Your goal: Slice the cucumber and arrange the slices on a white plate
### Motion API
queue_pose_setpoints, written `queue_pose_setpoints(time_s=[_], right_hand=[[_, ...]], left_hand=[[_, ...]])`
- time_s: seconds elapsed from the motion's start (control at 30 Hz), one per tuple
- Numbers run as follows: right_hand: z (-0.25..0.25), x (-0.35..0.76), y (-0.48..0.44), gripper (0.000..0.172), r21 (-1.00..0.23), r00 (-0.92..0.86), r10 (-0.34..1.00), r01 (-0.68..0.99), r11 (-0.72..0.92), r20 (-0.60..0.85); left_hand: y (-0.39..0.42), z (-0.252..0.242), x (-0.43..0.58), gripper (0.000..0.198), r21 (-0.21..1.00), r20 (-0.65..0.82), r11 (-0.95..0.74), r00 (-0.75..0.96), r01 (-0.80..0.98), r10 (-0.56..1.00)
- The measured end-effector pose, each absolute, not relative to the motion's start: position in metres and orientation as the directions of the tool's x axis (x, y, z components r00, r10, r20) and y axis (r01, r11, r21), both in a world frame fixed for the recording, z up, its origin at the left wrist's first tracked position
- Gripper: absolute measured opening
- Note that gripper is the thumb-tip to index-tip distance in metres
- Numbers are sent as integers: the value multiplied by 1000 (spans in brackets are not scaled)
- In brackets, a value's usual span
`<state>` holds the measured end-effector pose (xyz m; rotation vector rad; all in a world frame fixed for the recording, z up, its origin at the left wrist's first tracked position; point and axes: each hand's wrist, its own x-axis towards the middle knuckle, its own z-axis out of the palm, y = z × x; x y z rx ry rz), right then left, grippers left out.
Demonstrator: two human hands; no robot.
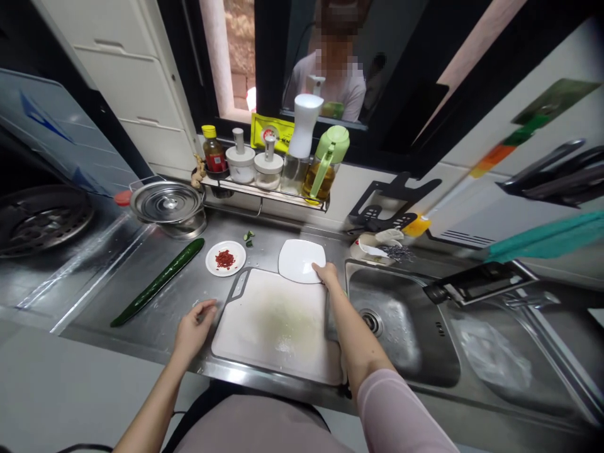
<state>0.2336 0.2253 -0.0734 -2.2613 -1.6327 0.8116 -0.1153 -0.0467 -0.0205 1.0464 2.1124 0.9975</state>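
Observation:
My right hand (326, 274) pinches the near right edge of a white square plate (300, 257), at the far edge of the cutting board. The plate looks bare. To the left, my left hand (195, 324) hovers by the board's left edge, fingers loosely bent and apart, nothing in it. The white cutting board (245, 352) with a grey rim has a damp, pale green patch in its middle. A small round plate (212, 267) of chopped red pieces sits beyond its upper left corner. A long cucumber (158, 283) lies on the steel counter farther left.
Cucumber end pieces (248, 238) lie behind the round plate. A lidded steel pot (172, 204) stands at the back left. Seasoning jars and an oil bottle (325, 163) fill a rack (283, 194) under the window. On the right is the steel sink (401, 327) with a tap.

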Motion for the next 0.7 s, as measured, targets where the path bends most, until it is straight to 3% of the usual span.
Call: queue_pose_setpoints(time_s=[0.2, 0.5, 0.7], right_hand=[[-63, 233, 229, 50, -386, 246, 883, 828, -406, -401], [-37, 228, 230, 59, -220, 246, 855, 900, -377, -457], [-19, 224, 226, 65, -123, 255, 838, 928, -353, -482]], left_hand=[[-48, -19, -136, 38, 772, -144, 457, -578, 442, 803], [-39, -17, -188, 35, 493, 13, 652, -754, 576, 657], [-11, -21, -208, 45, 397, 18, 800, -875, 450, 484]])
